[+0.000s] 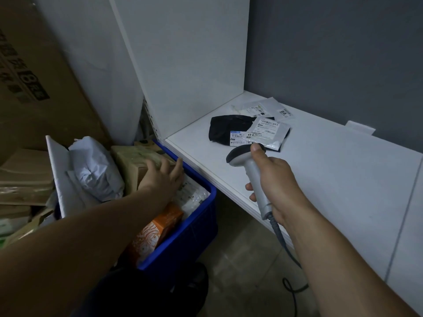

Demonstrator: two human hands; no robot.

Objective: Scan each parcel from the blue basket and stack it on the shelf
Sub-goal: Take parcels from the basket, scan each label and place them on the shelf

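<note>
Reaching into the blue basket (211,195), your left hand (163,177) lays spread fingers (179,165) on a brown box (130,162), likely your next pick, while your right hand (274,179) clamps the scanner (237,154) ready over the shelf (332,179), where other parcels (225,129) lie

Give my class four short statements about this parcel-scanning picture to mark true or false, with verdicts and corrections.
1. The right hand holds the scanner. True.
2. A black parcel lies on the shelf. True.
3. The left hand is lifting the black parcel. False: it rests on a brown box in the blue basket.
4. The orange box stands on the shelf. False: it lies in the basket.
</note>
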